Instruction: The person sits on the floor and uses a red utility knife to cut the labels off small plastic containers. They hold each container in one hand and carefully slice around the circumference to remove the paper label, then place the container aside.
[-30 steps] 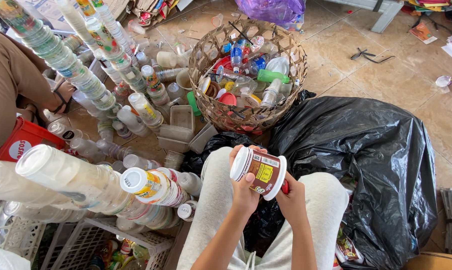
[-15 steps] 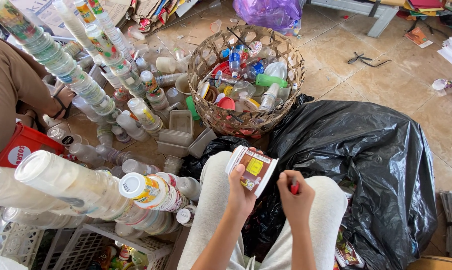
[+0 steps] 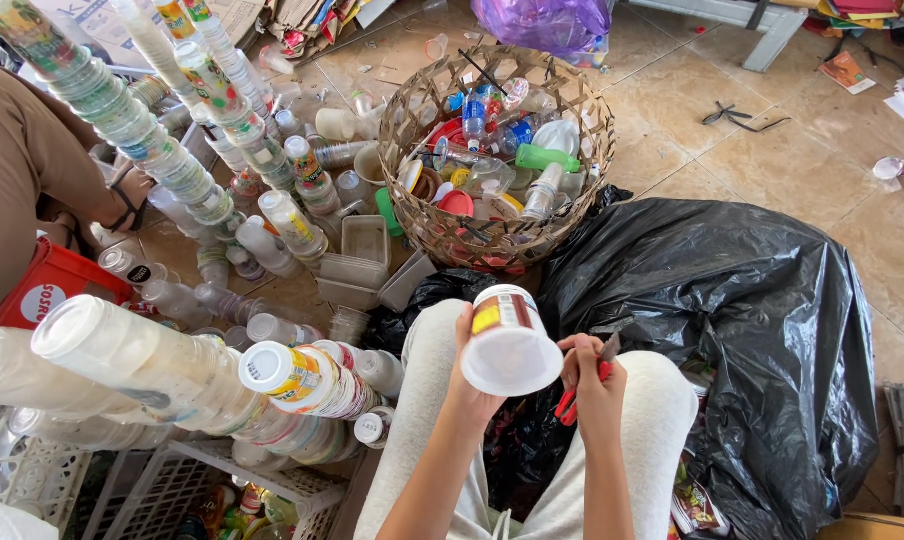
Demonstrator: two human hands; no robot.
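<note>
The person sits on the floor with knees drawn up in pale trousers, and both hands work just above the lap. The left hand point(image 3: 469, 375) is wrapped around a white plastic cup point(image 3: 509, 343), fingers curled on its left side; the cup is tilted so its round base faces up toward the camera, and a yellow and red label shows on its far wall. The right hand point(image 3: 594, 378) sits just right of the cup, closed on a small red-handled cutter point(image 3: 584, 385) whose dark tip pokes up past the fingers. The tip is near the cup's right edge; whether it touches I cannot tell.

Right of the knees a big black bag point(image 3: 732, 330) lies slumped open on the tiled floor point(image 3: 692, 140). Beyond the cup, at the far end of the lap, stands a woven basket point(image 3: 427, 215) heaped with bottles, caps and cups. Left of the basket lie clear trays point(image 3: 357, 255) and loose bottles. Long stacks of nested cups point(image 3: 162, 150) slant across the left side from the far corner, and another stack point(image 3: 152, 365) lies near the left knee, its nearest end a cup with a printed label. A white crate point(image 3: 172, 480) sits under that stack at the near left.

Another person in brown point(image 3: 12, 190) crouches at the left edge beside a red crate point(image 3: 47, 290). A purple bag point(image 3: 547, 20) rests at the far side.
</note>
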